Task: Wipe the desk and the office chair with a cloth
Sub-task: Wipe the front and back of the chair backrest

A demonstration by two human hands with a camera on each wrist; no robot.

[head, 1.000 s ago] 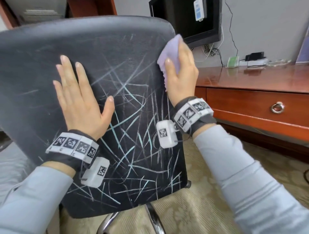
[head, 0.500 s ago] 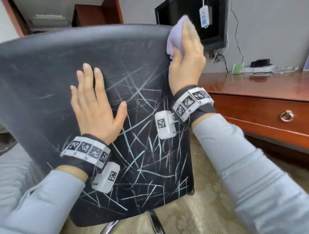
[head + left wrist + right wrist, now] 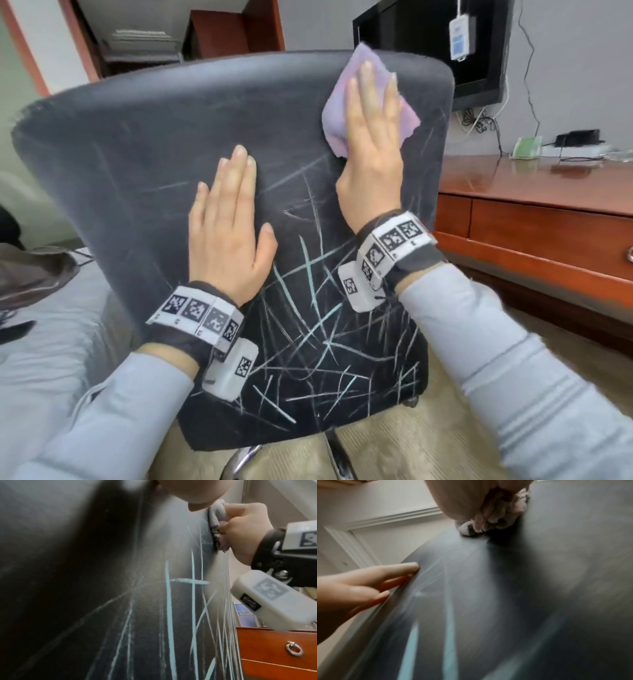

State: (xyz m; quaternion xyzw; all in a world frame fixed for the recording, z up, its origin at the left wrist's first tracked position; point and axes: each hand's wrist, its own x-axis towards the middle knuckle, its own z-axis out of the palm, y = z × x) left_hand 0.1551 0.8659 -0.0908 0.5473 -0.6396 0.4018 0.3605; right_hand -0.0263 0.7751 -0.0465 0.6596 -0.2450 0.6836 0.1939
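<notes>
Lilac cloth [image 3: 371, 113] lies flat on the black chair back [image 3: 164, 144], upper right of centre in the head view, under the right hand [image 3: 373, 137], fingers straight, pressing. Left hand [image 3: 227, 233] flat and open at frame centre. Pale scuff streaks [image 3: 318, 329] lower down. Wooden desk [image 3: 534, 192] at right edge.

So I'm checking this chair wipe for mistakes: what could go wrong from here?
The cloth under the right hand sits near the top of the chair back, so the chalky streaks lower down could get missed. The chair may roll or swivel if the left hand stops bracing it.
</notes>
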